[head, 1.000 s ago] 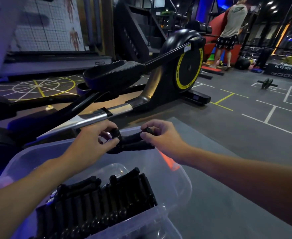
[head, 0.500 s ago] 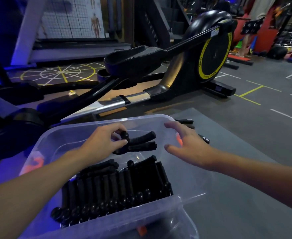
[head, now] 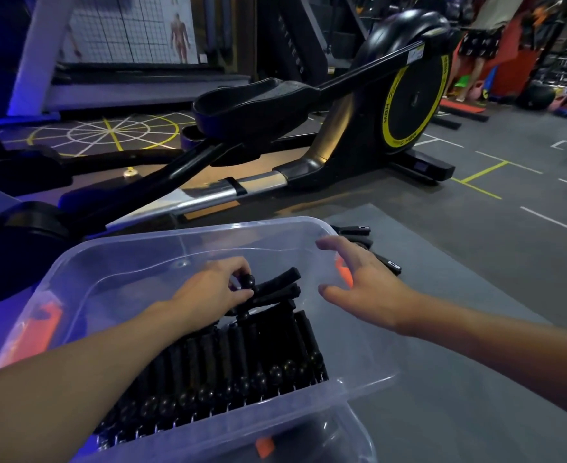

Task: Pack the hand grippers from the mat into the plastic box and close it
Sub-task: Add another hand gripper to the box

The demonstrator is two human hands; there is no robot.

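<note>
Your left hand (head: 215, 289) is pinching the knob end of one hand gripper (head: 275, 285) with curled fingers, holding it inside the clear plastic box (head: 182, 238) near the centre of the frame, just above the far end of a packed row. That row of black hand grippers (head: 242, 355) is lying side by side across the lower middle of the box, round ends toward you.

Your right hand (head: 359, 282) is hovering over the box's right rim, fingers spread wide and holding nothing. Just beyond it, a few more hand grippers (head: 355, 230) are lying on the grey mat (head: 442, 295), right of centre; your fingers are partly hiding them.

Orange clips are showing on the box's left and right ends. Another clear plastic piece (head: 309, 439) with an orange clip is sitting against the near wall at the bottom of the frame; you cannot tell whether it is the lid.

An exercise machine (head: 409, 95) with a yellow-ringed wheel is standing across the upper half, and a person (head: 482, 38) is standing in the upper right.
</note>
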